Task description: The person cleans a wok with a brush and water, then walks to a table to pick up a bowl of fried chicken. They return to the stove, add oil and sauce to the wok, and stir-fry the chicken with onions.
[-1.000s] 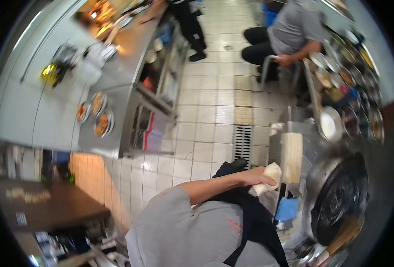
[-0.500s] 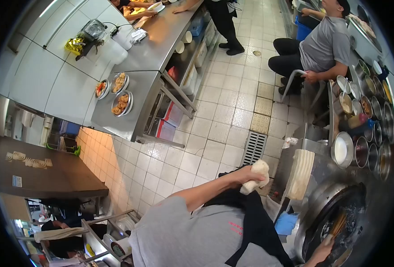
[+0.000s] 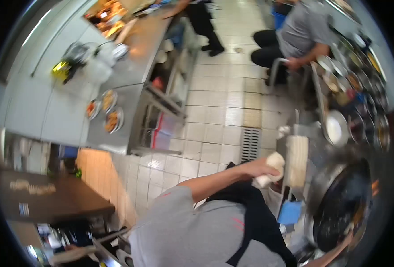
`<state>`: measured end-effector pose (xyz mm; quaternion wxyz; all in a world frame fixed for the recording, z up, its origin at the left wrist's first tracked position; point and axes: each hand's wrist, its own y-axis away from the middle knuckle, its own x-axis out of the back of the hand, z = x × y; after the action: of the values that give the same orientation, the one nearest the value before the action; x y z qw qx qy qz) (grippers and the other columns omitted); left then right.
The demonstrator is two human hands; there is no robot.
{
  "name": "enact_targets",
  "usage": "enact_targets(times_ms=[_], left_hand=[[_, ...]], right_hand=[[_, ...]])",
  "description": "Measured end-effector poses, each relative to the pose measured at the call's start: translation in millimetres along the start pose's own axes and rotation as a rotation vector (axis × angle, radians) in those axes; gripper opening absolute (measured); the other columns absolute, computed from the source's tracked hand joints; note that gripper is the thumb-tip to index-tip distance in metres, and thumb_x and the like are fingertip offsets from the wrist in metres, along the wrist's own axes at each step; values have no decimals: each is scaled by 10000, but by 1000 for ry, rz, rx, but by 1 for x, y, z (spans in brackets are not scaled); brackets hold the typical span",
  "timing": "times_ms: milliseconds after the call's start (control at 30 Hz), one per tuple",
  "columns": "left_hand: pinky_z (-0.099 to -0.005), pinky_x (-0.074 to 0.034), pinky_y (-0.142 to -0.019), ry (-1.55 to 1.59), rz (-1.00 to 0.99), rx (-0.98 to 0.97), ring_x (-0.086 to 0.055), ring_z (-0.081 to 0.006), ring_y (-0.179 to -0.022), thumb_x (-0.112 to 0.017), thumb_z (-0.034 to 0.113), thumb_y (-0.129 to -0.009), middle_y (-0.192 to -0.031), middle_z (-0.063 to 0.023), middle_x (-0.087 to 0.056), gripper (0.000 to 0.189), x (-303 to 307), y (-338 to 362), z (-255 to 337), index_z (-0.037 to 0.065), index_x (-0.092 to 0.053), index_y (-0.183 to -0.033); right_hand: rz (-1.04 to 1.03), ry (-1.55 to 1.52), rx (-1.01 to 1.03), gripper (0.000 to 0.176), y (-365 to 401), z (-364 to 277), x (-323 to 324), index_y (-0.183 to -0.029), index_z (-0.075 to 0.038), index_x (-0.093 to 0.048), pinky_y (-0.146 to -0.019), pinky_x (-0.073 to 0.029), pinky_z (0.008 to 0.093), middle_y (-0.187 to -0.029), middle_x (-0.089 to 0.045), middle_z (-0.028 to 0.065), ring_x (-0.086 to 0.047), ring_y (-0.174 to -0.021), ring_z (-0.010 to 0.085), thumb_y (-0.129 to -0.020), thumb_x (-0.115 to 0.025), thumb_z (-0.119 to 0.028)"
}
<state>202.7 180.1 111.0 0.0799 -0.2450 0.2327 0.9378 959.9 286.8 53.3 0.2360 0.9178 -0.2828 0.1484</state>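
The wok (image 3: 339,207) is set on the stove at the right, with an orange flame (image 3: 375,188) seen just beside its far edge. Between it and the left hand (image 3: 261,168), the way is partly taken up by a pale ridged block (image 3: 297,161); a blue cloth (image 3: 290,212) is hung just below the block's near end. Beyond the wok, a bowl of white contents (image 3: 336,128) and a crowd of steel bowls (image 3: 368,95) are lined along the wall. Across the aisle, three food bowls (image 3: 112,120) are grouped on the steel counter (image 3: 136,49), well apart from both hands. A floor drain (image 3: 251,143) is set in the tiles, a stool (image 3: 278,66) is placed by a seated person (image 3: 304,38), and a standing person (image 3: 200,22) is seen by the counter. The left arm is stretched out across the front of the body, elbow slightly bent, and the pale bunched cloth (image 3: 275,163) is gripped in the left hand with the fingers curled round it. The right hand (image 3: 347,240) is held low over the wok's near side, closed about the handle of a brush (image 3: 358,216), whose blurred head is inside the wok; whether it is pressed to the metal cannot be told.
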Motion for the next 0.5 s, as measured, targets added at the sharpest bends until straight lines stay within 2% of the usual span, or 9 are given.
enact_targets(times_ms=[33,133,167,200,233,333,367,400,500], left_hand=[[-282,-515,-647,-30,-1,-6,-633,-134,-773,-717,224,-810,-909,-54,-656,368,1,-2,-8,30,-600,-1099],[-292,-531,-600,-81,55,211,-651,-143,-725,-658,222,-876,-907,-85,-683,371,12,8,-19,-8,-588,-1158],[-307,-543,-593,-51,112,222,-668,-184,-736,-621,217,-892,-938,-132,-688,379,11,13,-22,-35,-569,-1171],[-327,-554,-589,-15,46,233,-678,-223,-760,-571,219,-909,-1006,-193,-676,408,23,14,-31,-48,-530,-1213],[-341,-558,-589,74,80,174,-680,-245,-768,-525,236,-921,-1025,-220,-662,447,18,14,-36,-42,-484,-1268],[-320,-547,-582,46,-5,207,-675,-266,-784,-516,301,-902,-1024,-228,-647,557,24,4,-37,17,-392,-1365],[-317,-544,-584,21,-18,210,-670,-265,-786,-519,305,-899,-1033,-234,-642,562,16,-3,-33,29,-388,-1370],[-314,-541,-585,0,-17,208,-665,-264,-787,-522,310,-896,-1042,-239,-638,567,8,-5,-31,40,-383,-1375],[-318,-545,-598,20,-119,236,-661,-300,-873,-551,262,-876,-1098,-243,-611,578,8,-17,-25,15,-372,-1367]], right_hand=[[152,-302,-212,505,65,-45,-39,-1297,-2,-533,-956,-465,343,-1199,-605,107,-577,-1096,255,-922,-542,-341],[-15,-656,-54,381,133,-72,-49,-1161,-27,-567,-585,-491,216,-898,-640,75,-626,-728,157,-887,-607,-289],[-160,-642,-27,376,143,-78,-44,-1147,-29,-571,-533,-470,222,-871,-642,100,-620,-689,154,-889,-608,-301],[-141,-705,-5,356,173,-96,-53,-1109,-45,-575,-433,-401,218,-846,-619,101,-551,-578,128,-898,-586,-331],[50,-670,-124,410,179,-95,-47,-1126,-37,-541,-433,-400,238,-843,-616,114,-518,-536,141,-884,-594,-364],[83,-899,3,457,232,-107,-55,-1189,-17,-498,-436,-450,261,-859,-616,146,-580,-588,187,-885,-591,-344],[49,-1014,-12,458,247,-116,-59,-1197,-9,-505,-445,-493,286,-900,-645,163,-612,-612,202,-879,-576,-331],[-171,-1113,21,450,250,-110,-52,-1203,-6,-503,-449,-501,288,-888,-634,162,-612,-619,200,-889,-571,-321],[-211,-1039,41,476,246,-86,-44,-1298,-53,-444,-491,-537,305,-890,-617,149,-608,-621,194,-905,-557,-296]])
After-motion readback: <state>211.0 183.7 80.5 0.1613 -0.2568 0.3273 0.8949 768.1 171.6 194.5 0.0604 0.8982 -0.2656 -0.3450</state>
